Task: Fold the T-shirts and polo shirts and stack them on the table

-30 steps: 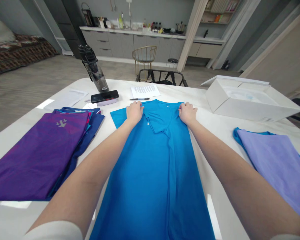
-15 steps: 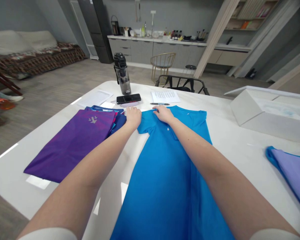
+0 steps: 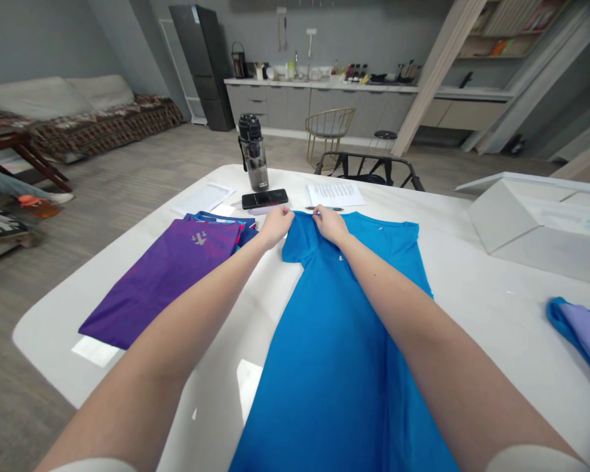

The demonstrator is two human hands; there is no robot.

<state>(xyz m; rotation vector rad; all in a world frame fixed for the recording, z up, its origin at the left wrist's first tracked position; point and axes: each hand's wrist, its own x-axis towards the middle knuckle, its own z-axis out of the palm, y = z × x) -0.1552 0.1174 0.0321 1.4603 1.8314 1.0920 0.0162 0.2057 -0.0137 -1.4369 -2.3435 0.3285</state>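
A bright blue T-shirt (image 3: 334, 328) lies spread on the white table (image 3: 216, 406), its hem running out of view toward me. My left hand (image 3: 276, 225) pinches the shirt's upper left edge, at the end of the sleeve. Close by on the same edge, my right hand (image 3: 330, 225) has its fingers closed on the fabric near the shoulder. The shirt's right side is partly folded and my right forearm covers some of it. To the left rests a folded purple shirt (image 3: 167, 282) with a grey print, on top of other blue garments (image 3: 248, 233).
Beyond the shirt are a phone (image 3: 264, 198), a pen (image 3: 324, 208), printed sheets (image 3: 335, 193) and a dark water bottle (image 3: 254, 154). An open white box (image 3: 535, 223) stands at right, near a lilac and blue garment (image 3: 587, 334). A black chair (image 3: 368, 170) is behind the table.
My left hand has closed its fingers on the sleeve edge, and my right hand has pinched the shoulder edge. The whole view has shifted slightly, moving things right and down.
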